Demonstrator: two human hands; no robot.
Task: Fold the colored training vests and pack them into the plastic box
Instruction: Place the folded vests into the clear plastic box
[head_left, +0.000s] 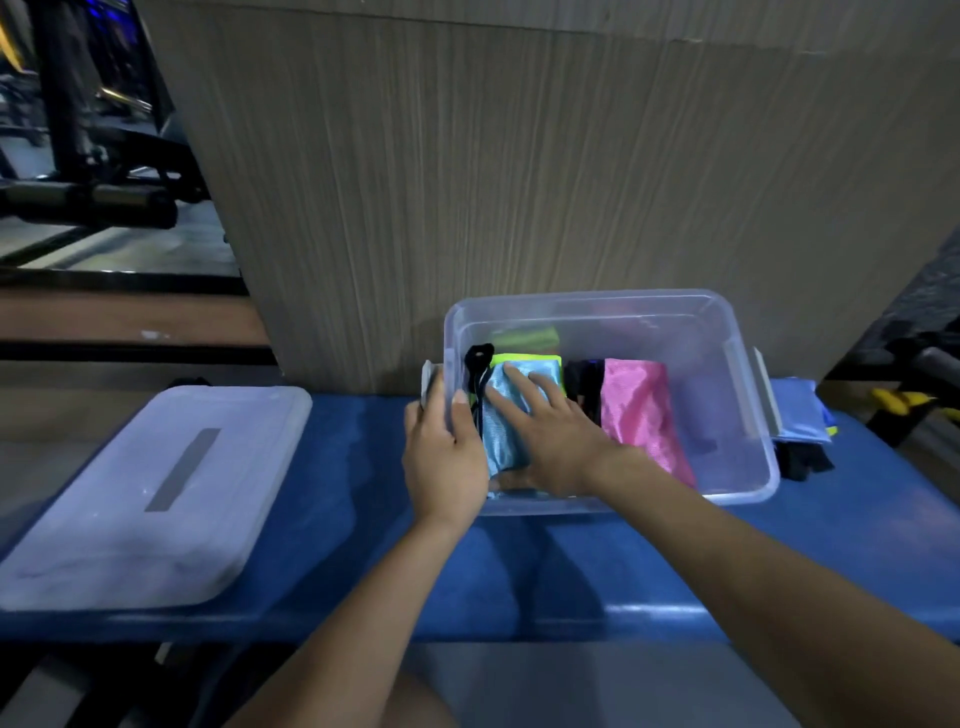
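Vests (506, 415) fill box (748, 415); lid (140, 499) lies left on bench (571, 561).

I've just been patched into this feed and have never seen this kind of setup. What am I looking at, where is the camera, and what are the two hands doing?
There is no machine here: a person works with bare hands, and the single picture comes from a camera worn on their head, looking down. A clear plastic box sits on a blue bench. The left hand grips the box's left wall. The right hand presses flat on a folded light blue vest inside it. A folded pink vest lies to its right, and a yellow-green vest behind. The box's lid rests on the bench to the left. More fabric lies right of the box.
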